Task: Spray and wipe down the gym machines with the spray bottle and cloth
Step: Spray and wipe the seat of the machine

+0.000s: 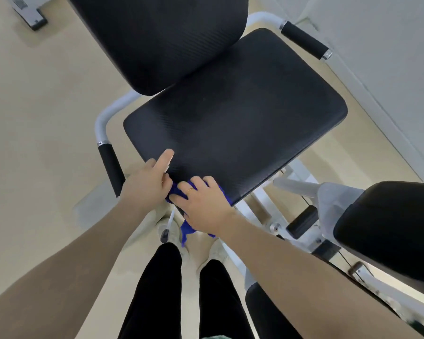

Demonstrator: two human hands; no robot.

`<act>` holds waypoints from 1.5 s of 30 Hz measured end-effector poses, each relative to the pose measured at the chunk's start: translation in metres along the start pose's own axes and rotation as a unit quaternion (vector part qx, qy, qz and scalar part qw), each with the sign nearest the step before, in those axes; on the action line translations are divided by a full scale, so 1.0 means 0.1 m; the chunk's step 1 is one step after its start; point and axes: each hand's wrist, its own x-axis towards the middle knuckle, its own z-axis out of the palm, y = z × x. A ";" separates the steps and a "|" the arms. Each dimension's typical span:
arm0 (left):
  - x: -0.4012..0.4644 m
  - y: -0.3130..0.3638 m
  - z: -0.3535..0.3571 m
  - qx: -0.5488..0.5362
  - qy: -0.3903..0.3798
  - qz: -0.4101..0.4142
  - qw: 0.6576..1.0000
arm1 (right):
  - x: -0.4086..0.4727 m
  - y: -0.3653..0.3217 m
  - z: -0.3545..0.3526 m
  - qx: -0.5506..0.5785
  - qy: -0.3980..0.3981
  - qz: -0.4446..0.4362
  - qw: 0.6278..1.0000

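Leftmost, a black foam handle [110, 167] on the white tubular frame [101, 123] hangs beside the seat pad [242, 123] of a gym machine, untouched. Just right of it the left hand [147, 184] reaches in from below, its forearm running up from the lower left corner; the index finger lies straight on the near corner of the seat while the other fingers seem to pinch the edge of the blue cloth [175, 192], probably to keep the fabric taut and stop it slipping off the vinyl. Next comes the cloth itself, bunched at the front edge of the seat with a tail drooping below it towards the floor. Over it lies the right hand [203, 204], palm down, fingers spread and fairly flat, a ring on one finger; its grip is loose, pressing the cloth onto the pad rather than closing round it, which suits a wiping stroke along the front lip. That forearm crosses in from the lower right. Behind the seat stands the tilted backrest [162, 40], and further right a second foam handle [304, 40] and another black pad [389, 228]. No spray bottle is clearly in view; a thin white tube hanging under the left hand may belong to one, though that is uncertain.
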 end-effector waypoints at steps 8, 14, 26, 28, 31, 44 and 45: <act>-0.06 -0.13 -0.30 0.030 0.111 0.123 0.986 | 0.10 1.30 -0.31 -0.052 -0.043 0.334 0.940; 0.12 -0.05 -0.77 -0.213 0.072 -0.021 0.974 | 0.13 0.82 -0.45 0.049 -0.083 0.329 0.939; 0.65 -0.48 -0.57 -0.293 -0.011 -0.055 0.955 | 0.52 0.97 -0.35 -0.024 -0.037 0.410 0.911; 0.75 -0.56 -0.53 -0.287 -0.006 -0.045 0.957 | 0.68 1.01 -0.28 -0.020 0.000 0.467 0.884; 0.91 -0.70 -0.47 -0.261 0.020 -0.051 0.964 | 1.06 0.73 -0.16 -0.030 0.030 0.459 0.888; 1.04 -0.99 -0.48 -0.320 -0.050 -0.058 0.944 | 1.50 1.22 -0.39 0.028 -0.014 0.501 0.865; 1.06 -1.02 -0.43 -0.338 -0.047 -0.055 0.938 | 1.56 1.17 -0.38 0.038 -0.008 0.520 0.853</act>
